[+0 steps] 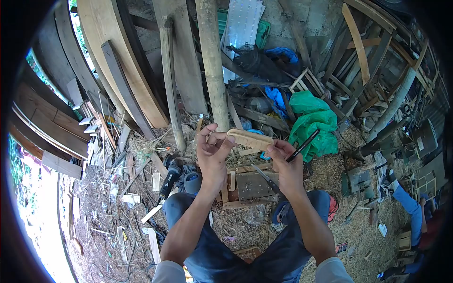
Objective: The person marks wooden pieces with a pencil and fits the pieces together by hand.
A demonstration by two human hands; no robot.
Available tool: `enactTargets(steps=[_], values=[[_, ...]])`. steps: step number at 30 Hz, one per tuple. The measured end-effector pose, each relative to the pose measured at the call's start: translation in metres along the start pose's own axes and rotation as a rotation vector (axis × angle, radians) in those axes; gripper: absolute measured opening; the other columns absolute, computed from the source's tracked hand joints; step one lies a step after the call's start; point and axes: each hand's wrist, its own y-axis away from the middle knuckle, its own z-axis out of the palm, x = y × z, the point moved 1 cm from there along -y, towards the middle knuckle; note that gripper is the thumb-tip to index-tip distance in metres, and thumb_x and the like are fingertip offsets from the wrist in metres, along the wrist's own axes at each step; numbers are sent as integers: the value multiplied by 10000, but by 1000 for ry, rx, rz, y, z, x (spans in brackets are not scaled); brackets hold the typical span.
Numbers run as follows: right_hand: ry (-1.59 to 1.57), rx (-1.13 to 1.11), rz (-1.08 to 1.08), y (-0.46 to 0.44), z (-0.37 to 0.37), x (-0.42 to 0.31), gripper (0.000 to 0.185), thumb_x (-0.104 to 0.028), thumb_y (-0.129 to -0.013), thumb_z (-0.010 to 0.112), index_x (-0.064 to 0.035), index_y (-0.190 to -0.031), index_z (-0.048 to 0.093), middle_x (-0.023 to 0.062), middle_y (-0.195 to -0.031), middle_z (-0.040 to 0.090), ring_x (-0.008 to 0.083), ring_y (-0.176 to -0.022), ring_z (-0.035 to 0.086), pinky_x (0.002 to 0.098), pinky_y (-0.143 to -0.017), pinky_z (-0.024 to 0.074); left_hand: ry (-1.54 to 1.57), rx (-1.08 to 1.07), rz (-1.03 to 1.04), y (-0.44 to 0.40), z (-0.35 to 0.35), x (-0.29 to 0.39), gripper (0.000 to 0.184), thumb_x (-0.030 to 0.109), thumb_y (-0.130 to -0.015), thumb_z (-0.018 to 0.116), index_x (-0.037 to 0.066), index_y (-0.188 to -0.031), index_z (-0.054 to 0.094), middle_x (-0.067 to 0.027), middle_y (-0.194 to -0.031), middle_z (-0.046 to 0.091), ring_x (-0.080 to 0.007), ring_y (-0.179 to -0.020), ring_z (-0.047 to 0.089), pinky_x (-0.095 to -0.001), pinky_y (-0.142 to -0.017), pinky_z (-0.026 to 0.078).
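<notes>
A light-brown, flat piece of wood (pixel 250 139) with rounded ends is held up in front of me between both hands. My left hand (pixel 213 155) pinches its left end between thumb and fingers. The right end is gripped by my right hand (pixel 287 165), which also has a dark pen (pixel 304 144) tucked between its fingers, slanting up to the right. Below the hands, a pointed blade with a dark handle (pixel 272 184) lies slanted across a low wooden box (pixel 252 185) between my knees.
A black power tool (pixel 170 179) lies left of my knee. Planks (pixel 132 61) lean against the wall at upper left. A green plastic sheet (pixel 314 123) lies ahead on the right. Wood scraps and shavings cover the ground. Another person's blue-clad leg (pixel 409 212) shows at far right.
</notes>
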Motion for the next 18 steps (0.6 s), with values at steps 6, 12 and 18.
enactTargets(steps=[6,12,18], values=[[10,50,1,-2,-1,0,315,-195,-828,697,32,-1028,608,3,-744,618,-13,-478,327,189,-421,197,-54,-44,40,2,5,0,218,12,-861,608,9,-1059,517,-78,-926,632,-153,-879,622,-329,-792,539],[-18,79,9,-2,-5,1,341,-196,-820,707,40,-1044,604,18,-756,627,-17,-475,329,186,-418,198,-136,-41,67,6,10,2,152,2,-864,604,-9,-1008,557,-89,-949,633,-153,-891,626,-327,-793,545],[57,62,41,-2,-7,0,346,-220,-822,710,59,-1008,621,102,-912,666,131,-831,626,256,-764,470,-131,-45,75,5,6,-2,174,-2,-870,591,-8,-1038,545,-98,-986,630,-151,-892,626,-318,-796,543]])
